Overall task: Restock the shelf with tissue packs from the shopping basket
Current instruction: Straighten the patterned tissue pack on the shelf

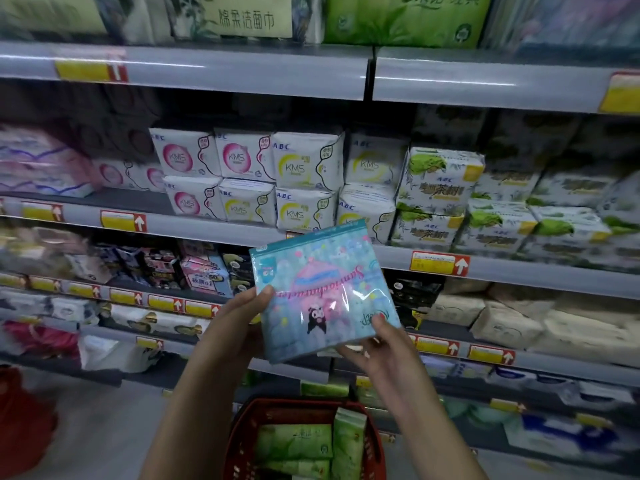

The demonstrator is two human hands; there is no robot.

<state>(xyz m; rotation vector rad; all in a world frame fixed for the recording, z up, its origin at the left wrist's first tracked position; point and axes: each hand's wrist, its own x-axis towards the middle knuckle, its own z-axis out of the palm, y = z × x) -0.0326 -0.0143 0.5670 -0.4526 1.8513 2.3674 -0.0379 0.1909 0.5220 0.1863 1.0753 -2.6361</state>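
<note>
Left hand and right hand pinch a blue pack, unplaced, before the shelf; green tissue packs wait in the red basket.

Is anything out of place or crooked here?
The blue pack, held in the left hand and right hand, is tilted, its lettering slanted. In the red basket, one green pack stands on edge.

The grey shelf carries stacked white KMS packs, with green-leafed packs just beside them on the right; the upper shelf above holds large green tissue packs
</note>
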